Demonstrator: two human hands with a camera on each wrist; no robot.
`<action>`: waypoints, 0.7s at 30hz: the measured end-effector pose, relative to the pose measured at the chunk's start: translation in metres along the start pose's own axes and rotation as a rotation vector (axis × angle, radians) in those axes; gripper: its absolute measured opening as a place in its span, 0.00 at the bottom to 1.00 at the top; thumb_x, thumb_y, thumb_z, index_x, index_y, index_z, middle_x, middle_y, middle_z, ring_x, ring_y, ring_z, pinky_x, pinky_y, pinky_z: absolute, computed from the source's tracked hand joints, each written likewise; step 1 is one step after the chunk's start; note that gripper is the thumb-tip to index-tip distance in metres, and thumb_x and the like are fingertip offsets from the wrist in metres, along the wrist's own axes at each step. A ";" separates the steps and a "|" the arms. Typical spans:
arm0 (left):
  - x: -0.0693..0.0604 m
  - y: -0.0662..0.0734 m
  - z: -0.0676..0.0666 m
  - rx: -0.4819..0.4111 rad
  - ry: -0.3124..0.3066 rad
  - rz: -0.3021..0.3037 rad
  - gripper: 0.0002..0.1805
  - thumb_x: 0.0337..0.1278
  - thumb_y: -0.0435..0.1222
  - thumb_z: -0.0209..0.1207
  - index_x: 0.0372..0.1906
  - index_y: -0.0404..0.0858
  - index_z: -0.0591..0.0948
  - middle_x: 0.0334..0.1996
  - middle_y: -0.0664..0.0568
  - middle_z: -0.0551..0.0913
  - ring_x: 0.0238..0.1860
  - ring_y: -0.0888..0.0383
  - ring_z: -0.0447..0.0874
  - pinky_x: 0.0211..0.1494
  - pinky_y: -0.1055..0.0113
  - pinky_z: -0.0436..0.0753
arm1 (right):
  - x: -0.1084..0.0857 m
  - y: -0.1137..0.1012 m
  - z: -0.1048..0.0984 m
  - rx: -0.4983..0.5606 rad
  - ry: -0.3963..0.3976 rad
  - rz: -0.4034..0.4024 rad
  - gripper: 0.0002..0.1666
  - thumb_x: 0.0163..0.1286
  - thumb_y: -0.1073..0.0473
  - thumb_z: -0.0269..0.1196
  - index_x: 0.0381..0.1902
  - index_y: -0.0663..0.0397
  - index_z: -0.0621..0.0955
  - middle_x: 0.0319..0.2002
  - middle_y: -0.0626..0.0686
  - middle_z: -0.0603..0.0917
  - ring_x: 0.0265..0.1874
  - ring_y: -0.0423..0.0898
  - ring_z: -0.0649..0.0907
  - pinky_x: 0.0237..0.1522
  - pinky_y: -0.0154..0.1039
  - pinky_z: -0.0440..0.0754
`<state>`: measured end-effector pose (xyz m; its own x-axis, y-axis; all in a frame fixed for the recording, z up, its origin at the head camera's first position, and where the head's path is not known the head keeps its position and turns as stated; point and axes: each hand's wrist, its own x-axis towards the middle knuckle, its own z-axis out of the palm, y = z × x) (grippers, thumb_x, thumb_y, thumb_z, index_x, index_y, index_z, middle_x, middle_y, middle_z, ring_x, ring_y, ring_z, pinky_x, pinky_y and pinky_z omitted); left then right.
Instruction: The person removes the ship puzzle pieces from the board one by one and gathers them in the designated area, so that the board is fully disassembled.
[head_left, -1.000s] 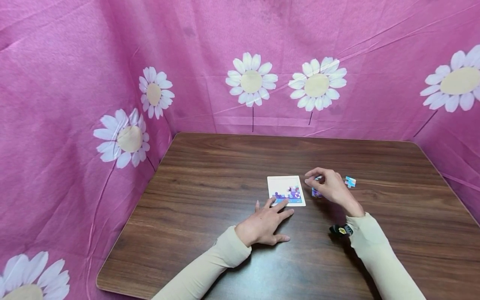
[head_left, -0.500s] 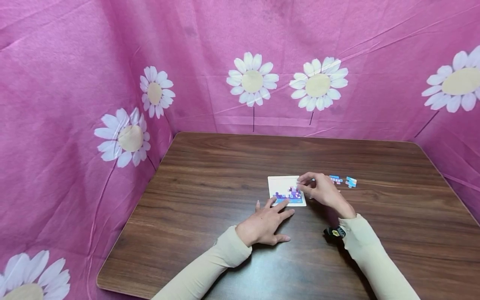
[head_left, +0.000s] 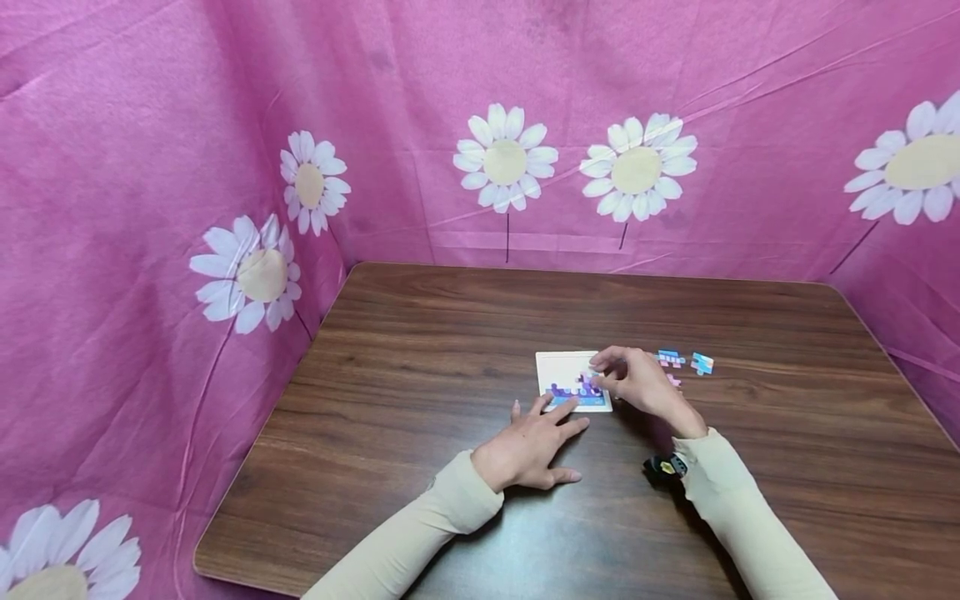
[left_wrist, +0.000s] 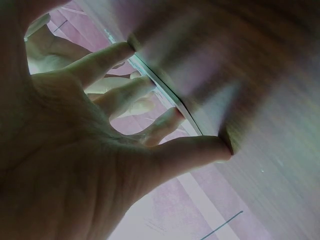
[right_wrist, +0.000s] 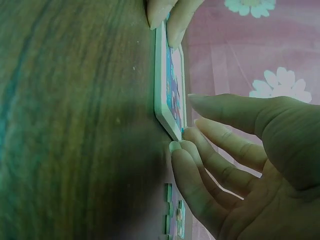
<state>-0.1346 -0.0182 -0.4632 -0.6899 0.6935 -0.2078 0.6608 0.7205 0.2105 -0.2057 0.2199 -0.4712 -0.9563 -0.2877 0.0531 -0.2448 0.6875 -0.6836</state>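
Note:
A square white puzzle tray point(head_left: 558, 363) lies on the table, its lower part filled with purple and blue pieces. My left hand point(head_left: 531, 450) is spread flat, its fingertips resting on the tray's near edge and the thumb on the table. At the tray's right side my right hand point(head_left: 643, 385) has thumb and forefinger bent toward each other in a pinch, seemingly on a small puzzle piece over the assembled pieces; the fingers largely hide it. In the right wrist view the other fingers point(right_wrist: 187, 172) lie beside the corner of the tray point(right_wrist: 167, 117).
Loose puzzle pieces lie right of the tray: a blue and pink one point(head_left: 670, 358), a light blue one point(head_left: 702, 363) and a pink one point(head_left: 674, 381) partly behind the right hand. The brown table point(head_left: 420, 350) meets a pink flowered curtain point(head_left: 397, 125) at the back and left.
My right hand has moved left from the loose pieces to the tray's right side, uncovering the blue and pink piece. The left hand has stayed in place.

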 end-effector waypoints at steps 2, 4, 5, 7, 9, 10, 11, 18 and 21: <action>0.000 -0.001 0.000 -0.001 -0.003 -0.001 0.42 0.66 0.62 0.62 0.81 0.56 0.64 0.85 0.57 0.53 0.84 0.41 0.53 0.73 0.30 0.68 | 0.001 0.000 0.001 -0.007 0.000 0.002 0.16 0.67 0.63 0.72 0.51 0.62 0.86 0.44 0.60 0.91 0.33 0.43 0.84 0.28 0.32 0.79; 0.000 -0.001 0.000 0.000 -0.004 0.001 0.42 0.66 0.62 0.62 0.81 0.56 0.64 0.86 0.57 0.53 0.84 0.41 0.53 0.73 0.30 0.69 | 0.001 0.000 0.002 -0.005 -0.003 0.007 0.16 0.66 0.63 0.73 0.51 0.61 0.86 0.44 0.60 0.91 0.33 0.43 0.84 0.28 0.32 0.79; 0.000 -0.001 0.000 0.000 -0.004 0.002 0.42 0.66 0.62 0.62 0.81 0.56 0.64 0.86 0.57 0.53 0.84 0.41 0.53 0.73 0.30 0.69 | 0.001 0.000 0.003 -0.003 -0.004 0.005 0.16 0.66 0.63 0.73 0.51 0.62 0.86 0.44 0.60 0.91 0.32 0.43 0.84 0.28 0.32 0.79; 0.000 -0.002 0.000 0.001 -0.004 0.003 0.42 0.66 0.62 0.62 0.81 0.56 0.64 0.85 0.57 0.53 0.84 0.41 0.53 0.73 0.29 0.69 | 0.002 0.000 0.003 -0.005 -0.003 0.007 0.17 0.65 0.64 0.74 0.51 0.62 0.86 0.44 0.60 0.91 0.33 0.43 0.84 0.29 0.31 0.78; 0.000 -0.003 -0.001 0.002 -0.003 0.006 0.42 0.66 0.62 0.62 0.81 0.56 0.64 0.85 0.57 0.53 0.84 0.41 0.53 0.72 0.29 0.69 | 0.002 -0.001 0.004 -0.012 0.001 0.008 0.18 0.64 0.64 0.74 0.51 0.61 0.86 0.44 0.60 0.91 0.33 0.44 0.84 0.30 0.31 0.78; 0.000 -0.003 -0.001 0.003 -0.003 0.007 0.42 0.66 0.62 0.62 0.81 0.56 0.64 0.85 0.57 0.54 0.84 0.41 0.54 0.72 0.29 0.69 | 0.002 -0.002 0.004 -0.017 0.002 0.006 0.18 0.63 0.64 0.75 0.51 0.61 0.86 0.45 0.60 0.91 0.34 0.45 0.84 0.31 0.31 0.78; 0.000 -0.003 -0.001 0.003 -0.003 0.008 0.42 0.66 0.62 0.62 0.81 0.56 0.64 0.85 0.57 0.54 0.84 0.40 0.53 0.72 0.29 0.69 | 0.002 -0.002 0.004 -0.019 0.003 0.004 0.19 0.63 0.64 0.75 0.51 0.61 0.86 0.45 0.60 0.91 0.35 0.45 0.85 0.32 0.31 0.78; 0.000 -0.005 -0.002 0.000 -0.002 0.014 0.43 0.66 0.62 0.62 0.81 0.55 0.64 0.85 0.56 0.54 0.84 0.40 0.53 0.72 0.29 0.70 | 0.002 -0.003 0.004 -0.024 0.006 0.002 0.20 0.62 0.65 0.76 0.52 0.60 0.86 0.46 0.61 0.90 0.38 0.49 0.86 0.34 0.32 0.79; 0.000 -0.006 -0.002 0.000 -0.002 0.014 0.43 0.66 0.62 0.62 0.81 0.56 0.64 0.85 0.56 0.54 0.84 0.41 0.53 0.72 0.29 0.69 | 0.003 -0.003 0.005 -0.023 0.009 0.003 0.20 0.62 0.65 0.76 0.51 0.60 0.86 0.46 0.60 0.90 0.37 0.49 0.86 0.33 0.32 0.79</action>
<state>-0.1392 -0.0225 -0.4624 -0.6798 0.7036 -0.2069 0.6705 0.7106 0.2132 -0.2067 0.2142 -0.4724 -0.9584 -0.2796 0.0577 -0.2454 0.7035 -0.6670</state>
